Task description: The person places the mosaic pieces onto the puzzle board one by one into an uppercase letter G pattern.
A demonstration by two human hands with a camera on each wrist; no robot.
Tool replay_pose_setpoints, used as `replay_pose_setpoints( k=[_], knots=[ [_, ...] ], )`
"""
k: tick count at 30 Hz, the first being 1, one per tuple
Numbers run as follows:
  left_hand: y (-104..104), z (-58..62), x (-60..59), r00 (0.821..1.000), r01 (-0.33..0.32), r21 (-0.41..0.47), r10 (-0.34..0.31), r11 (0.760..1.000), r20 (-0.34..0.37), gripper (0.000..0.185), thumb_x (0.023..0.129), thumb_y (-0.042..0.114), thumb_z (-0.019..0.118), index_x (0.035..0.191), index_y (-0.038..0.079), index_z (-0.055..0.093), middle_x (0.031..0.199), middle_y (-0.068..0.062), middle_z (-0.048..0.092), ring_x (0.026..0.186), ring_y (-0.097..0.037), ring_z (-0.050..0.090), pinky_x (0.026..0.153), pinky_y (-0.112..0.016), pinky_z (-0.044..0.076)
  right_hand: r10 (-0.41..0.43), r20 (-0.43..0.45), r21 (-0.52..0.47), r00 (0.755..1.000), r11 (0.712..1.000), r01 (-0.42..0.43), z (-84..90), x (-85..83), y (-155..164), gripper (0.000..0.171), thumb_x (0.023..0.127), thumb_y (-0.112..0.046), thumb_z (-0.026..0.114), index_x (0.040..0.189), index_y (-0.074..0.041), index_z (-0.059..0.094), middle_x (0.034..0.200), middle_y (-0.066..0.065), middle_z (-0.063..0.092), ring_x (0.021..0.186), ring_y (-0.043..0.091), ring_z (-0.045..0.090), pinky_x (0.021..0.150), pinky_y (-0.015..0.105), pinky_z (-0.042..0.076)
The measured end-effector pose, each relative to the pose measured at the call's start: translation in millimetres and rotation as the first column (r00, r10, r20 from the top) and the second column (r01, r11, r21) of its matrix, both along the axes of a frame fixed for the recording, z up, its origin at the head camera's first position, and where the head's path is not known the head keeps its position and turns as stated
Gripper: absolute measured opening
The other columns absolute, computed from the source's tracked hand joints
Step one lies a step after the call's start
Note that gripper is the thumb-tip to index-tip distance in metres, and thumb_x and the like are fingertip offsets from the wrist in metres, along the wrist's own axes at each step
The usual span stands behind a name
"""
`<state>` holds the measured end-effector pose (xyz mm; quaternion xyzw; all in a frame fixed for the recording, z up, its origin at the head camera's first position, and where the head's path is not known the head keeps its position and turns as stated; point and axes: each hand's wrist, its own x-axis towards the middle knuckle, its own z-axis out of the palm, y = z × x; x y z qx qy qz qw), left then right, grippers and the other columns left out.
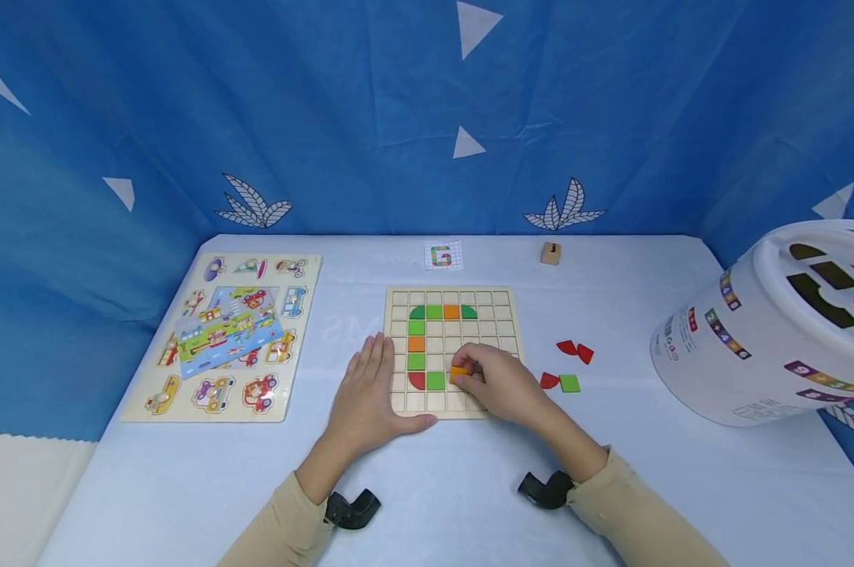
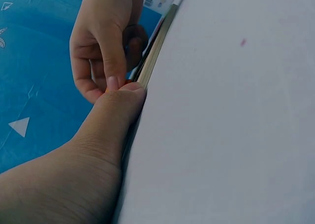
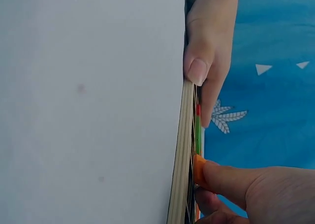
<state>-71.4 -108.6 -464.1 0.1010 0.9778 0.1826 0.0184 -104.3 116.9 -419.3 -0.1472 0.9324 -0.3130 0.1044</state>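
Observation:
A wooden grid board (image 1: 498,324) lies on the table with green, orange and red tiles forming an open C-like shape. My left hand (image 1: 366,398) rests along the board's left side, fingers straight, its thumb spread to the front edge. Between thumb and fingers, my right hand (image 1: 501,382) pinches an orange square tile (image 1: 458,373) over the lower part of the grid, just right of a green square tile (image 1: 436,381). The right wrist view shows this orange tile (image 3: 199,170) at the board's surface; whether it sits in a cell I cannot tell.
Right of the board lie red quarter-round pieces (image 1: 566,347) and a green square (image 1: 569,383). Behind it are a pattern card (image 1: 443,255) and a wooden block (image 1: 551,253). A white bucket (image 1: 739,339) stands far right; a vehicle puzzle board (image 1: 139,411) bearing picture cards lies left.

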Motion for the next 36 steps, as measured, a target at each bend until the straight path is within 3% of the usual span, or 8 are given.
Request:
replay_pose_setpoints(
  k=[10, 15, 21, 24, 27, 30, 33, 36],
  knots=[
    [0, 1.0, -0.9, 1.0, -0.004, 0.002, 0.004, 1.0, 0.002, 0.135, 0.066, 0.087, 0.061, 0.158, 0.0, 0.013, 0.167, -0.014, 0.011, 0.156, -0.028, 0.006, 0.126, -0.047, 0.014, 0.025, -0.048, 0.043, 0.999, 0.999, -0.023, 0.1, 2.0, -3, 0.014, 0.086, -0.023, 0.078, 0.098, -0.026, 0.072, 0.094, -0.013, 0.062, 0.083, 0.008, 0.056, 0.075, 0.025, 0.05],
    [0, 0.6, -1.0, 1.0, -0.002, -0.002, 0.002, 1.0, 0.005, 0.135, 0.066, 0.087, 0.061, 0.158, 0.001, 0.013, 0.167, -0.013, 0.01, 0.156, -0.028, 0.006, 0.126, -0.047, 0.014, 0.065, -0.062, 0.058, 0.996, 0.996, -0.061, 0.2, 3.3, 0, 0.017, 0.086, -0.023, 0.078, 0.102, -0.023, 0.075, 0.097, -0.012, 0.063, 0.081, 0.006, 0.054, 0.072, 0.024, 0.048],
    [0, -0.4, -0.5, 1.0, 0.001, 0.003, -0.001, 1.0, 0.01, 0.135, 0.066, 0.086, 0.062, 0.158, 0.001, 0.012, 0.168, -0.013, 0.009, 0.157, -0.027, 0.005, 0.126, -0.047, 0.014, 0.123, -0.076, 0.105, 0.99, 0.988, -0.114, 0.7, 7.2, 7, 0.03, 0.083, -0.023, 0.081, 0.113, -0.021, 0.077, 0.096, -0.013, 0.06, 0.072, 0.003, 0.052, 0.06, 0.019, 0.045],
    [1, -0.8, -0.5, 1.0, -0.001, 0.002, 0.001, 1.0, 0.011, 0.136, 0.065, 0.086, 0.062, 0.158, 0.001, 0.012, 0.168, -0.013, 0.009, 0.157, -0.027, 0.005, 0.126, -0.047, 0.014, 0.123, -0.074, 0.105, 0.99, 0.988, -0.115, 3.4, 9.7, 14, 0.031, 0.086, -0.025, 0.079, 0.117, -0.023, 0.075, 0.1, -0.014, 0.062, 0.077, 0.003, 0.053, 0.064, 0.019, 0.047],
    [1, -0.7, -0.6, 1.0, -0.004, 0.008, 0.004, 1.0, 0.012, 0.136, 0.065, 0.086, 0.063, 0.158, 0.001, 0.011, 0.167, -0.014, 0.01, 0.156, -0.028, 0.006, 0.126, -0.047, 0.014, 0.082, -0.078, 0.1, 0.994, 0.992, -0.074, 7.2, 10.5, 26, 0.033, 0.088, -0.026, 0.076, 0.12, -0.023, 0.072, 0.102, -0.011, 0.064, 0.083, 0.007, 0.054, 0.068, 0.022, 0.049],
    [1, -0.3, -0.4, 1.0, -0.006, 0.009, 0.006, 1.0, 0.017, 0.136, 0.065, 0.085, 0.064, 0.158, 0.001, 0.011, 0.168, -0.014, 0.009, 0.157, -0.028, 0.005, 0.126, -0.047, 0.013, 0.011, -0.095, 0.113, 0.995, 0.994, -0.001, 8.5, 7.6, 45, 0.037, 0.088, -0.025, 0.076, 0.124, -0.022, 0.069, 0.099, -0.007, 0.063, 0.078, 0.01, 0.054, 0.062, 0.023, 0.048],
    [1, 0.2, -0.2, 1.0, -0.004, 0.01, 0.004, 1.0, 0.016, 0.136, 0.065, 0.085, 0.064, 0.158, 0.001, 0.011, 0.168, -0.014, 0.009, 0.156, -0.028, 0.005, 0.126, -0.048, 0.013, -0.068, -0.103, 0.14, 0.992, 0.987, 0.083, 9.3, 2.3, 68, 0.039, 0.089, -0.022, 0.075, 0.127, -0.018, 0.067, 0.098, -0.002, 0.063, 0.071, 0.012, 0.053, 0.056, 0.025, 0.044],
    [1, 0.4, -0.6, 1.0, -0.003, 0.01, 0.003, 1.0, 0.014, 0.136, 0.065, 0.084, 0.065, 0.158, 0.001, 0.011, 0.168, -0.014, 0.009, 0.156, -0.028, 0.005, 0.126, -0.048, 0.013, -0.136, -0.115, 0.18, 0.984, 0.971, 0.155, 11.2, -1.9, 92, 0.041, 0.091, -0.018, 0.072, 0.131, -0.013, 0.064, 0.103, 0.006, 0.065, 0.075, 0.017, 0.055, 0.06, 0.029, 0.048]
  ],
)
